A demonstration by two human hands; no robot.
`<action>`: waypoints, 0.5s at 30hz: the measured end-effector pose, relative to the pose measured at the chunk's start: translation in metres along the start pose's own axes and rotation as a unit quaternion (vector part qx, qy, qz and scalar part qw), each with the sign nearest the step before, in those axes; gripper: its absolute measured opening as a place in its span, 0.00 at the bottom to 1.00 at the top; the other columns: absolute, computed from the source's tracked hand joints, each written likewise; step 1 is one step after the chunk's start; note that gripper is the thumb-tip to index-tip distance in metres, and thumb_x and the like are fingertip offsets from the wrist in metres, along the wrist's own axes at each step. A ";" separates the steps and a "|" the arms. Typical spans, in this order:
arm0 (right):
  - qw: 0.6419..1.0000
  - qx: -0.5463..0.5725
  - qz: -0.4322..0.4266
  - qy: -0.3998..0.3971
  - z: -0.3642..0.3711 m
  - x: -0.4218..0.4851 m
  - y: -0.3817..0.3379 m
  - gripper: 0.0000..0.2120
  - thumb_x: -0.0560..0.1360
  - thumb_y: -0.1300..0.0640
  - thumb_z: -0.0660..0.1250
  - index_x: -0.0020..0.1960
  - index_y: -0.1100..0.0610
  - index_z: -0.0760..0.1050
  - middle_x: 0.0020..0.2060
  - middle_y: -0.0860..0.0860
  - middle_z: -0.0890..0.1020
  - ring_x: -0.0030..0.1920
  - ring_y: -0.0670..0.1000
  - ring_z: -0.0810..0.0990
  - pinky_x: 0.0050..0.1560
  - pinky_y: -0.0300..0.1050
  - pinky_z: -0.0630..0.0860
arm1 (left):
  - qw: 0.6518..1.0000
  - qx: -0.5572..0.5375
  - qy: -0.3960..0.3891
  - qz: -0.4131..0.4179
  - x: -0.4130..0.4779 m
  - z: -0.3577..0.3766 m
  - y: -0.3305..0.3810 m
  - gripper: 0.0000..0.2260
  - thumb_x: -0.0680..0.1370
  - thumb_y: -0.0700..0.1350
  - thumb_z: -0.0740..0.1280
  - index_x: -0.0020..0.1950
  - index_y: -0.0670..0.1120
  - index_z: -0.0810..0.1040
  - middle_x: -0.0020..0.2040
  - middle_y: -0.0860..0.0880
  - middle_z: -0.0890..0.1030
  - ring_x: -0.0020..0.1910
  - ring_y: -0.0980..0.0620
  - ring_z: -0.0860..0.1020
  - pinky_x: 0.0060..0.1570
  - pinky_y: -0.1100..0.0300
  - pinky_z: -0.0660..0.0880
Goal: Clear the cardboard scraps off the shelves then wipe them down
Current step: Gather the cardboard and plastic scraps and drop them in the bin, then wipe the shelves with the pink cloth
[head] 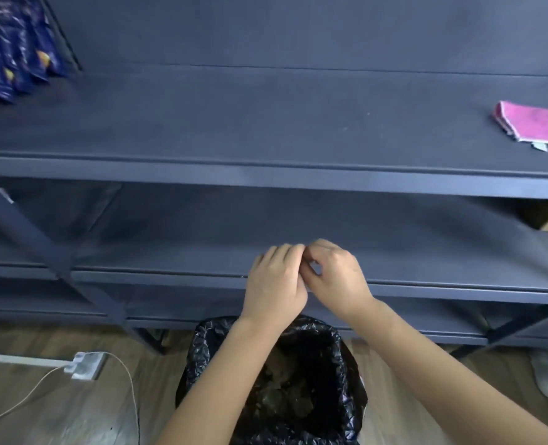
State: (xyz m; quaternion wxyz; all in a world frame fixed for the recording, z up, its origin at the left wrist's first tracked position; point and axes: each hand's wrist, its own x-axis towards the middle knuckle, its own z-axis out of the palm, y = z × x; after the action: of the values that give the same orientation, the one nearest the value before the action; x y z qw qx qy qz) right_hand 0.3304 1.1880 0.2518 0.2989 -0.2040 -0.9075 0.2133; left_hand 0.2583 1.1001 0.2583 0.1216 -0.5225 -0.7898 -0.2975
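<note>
I see both hands meeting in front of the middle shelf (169, 252), just above the far rim of the bin (202, 348). The left hand (275, 284) and the right hand (336, 274) have their fingers curled and touching each other. I cannot tell whether they pinch a last bit of cardboard or nothing at all. Brown scraps (285, 396) lie down in the bin's black liner. I spot no clear pieces on the shelves, only a few specks on the top shelf (266, 123) that are too small to name.

My worry is the drop point. The fingers sit nearer the shelf edge than the bin's middle, so anything let go could land on the shelf or floor. The pink cloth (536, 126) lies well off to the right, and a long reach for it could nudge the bin over. A wide wipe to the left might shove the blue packets (15, 53). The cable (128, 383) trails close to the bin, easy to snag underfoot.
</note>
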 end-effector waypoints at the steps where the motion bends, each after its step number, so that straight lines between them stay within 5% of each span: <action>1: 1.000 -0.001 -0.003 0.005 -0.010 0.004 -0.001 0.08 0.68 0.62 0.62 0.31 0.62 0.74 0.28 0.51 0.73 0.29 0.51 0.70 0.25 0.38 0.63 | 1.000 -0.002 0.010 0.006 0.007 -0.004 0.006 0.17 0.66 0.39 0.52 0.43 0.41 0.80 0.36 0.49 0.82 0.34 0.49 0.81 0.35 0.62 0.77; 5: 1.000 -0.010 -0.002 0.026 -0.055 0.023 0.001 0.10 0.69 0.60 0.59 0.33 0.63 0.73 0.30 0.46 0.68 0.30 0.52 0.68 0.28 0.46 0.68 | 0.998 -0.006 0.047 0.037 0.043 -0.016 0.035 0.16 0.66 0.38 0.52 0.40 0.42 0.79 0.33 0.50 0.80 0.31 0.49 0.79 0.32 0.63 0.73; 10: 0.998 -0.008 -0.002 0.060 -0.118 0.049 0.016 0.11 0.69 0.59 0.59 0.37 0.63 0.77 0.31 0.54 0.76 0.31 0.57 0.74 0.31 0.50 0.73 | 0.993 -0.010 0.088 0.084 0.096 -0.020 0.077 0.16 0.65 0.38 0.51 0.39 0.41 0.79 0.31 0.49 0.79 0.30 0.46 0.77 0.33 0.62 0.68; 15: 0.996 -0.036 0.003 0.079 -0.167 0.079 0.055 0.11 0.69 0.57 0.58 0.36 0.61 0.77 0.31 0.48 0.72 0.30 0.55 0.73 0.32 0.50 0.74 | 0.988 -0.031 0.092 0.118 0.151 0.000 0.115 0.16 0.65 0.38 0.51 0.38 0.41 0.78 0.31 0.49 0.78 0.29 0.46 0.76 0.30 0.62 0.74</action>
State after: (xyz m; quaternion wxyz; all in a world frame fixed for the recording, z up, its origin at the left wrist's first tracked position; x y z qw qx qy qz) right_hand 0.3904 1.3174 0.3822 0.3614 -0.2333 -0.8877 0.1641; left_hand 0.2972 1.2457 0.3732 0.2118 -0.5856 -0.6987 -0.3522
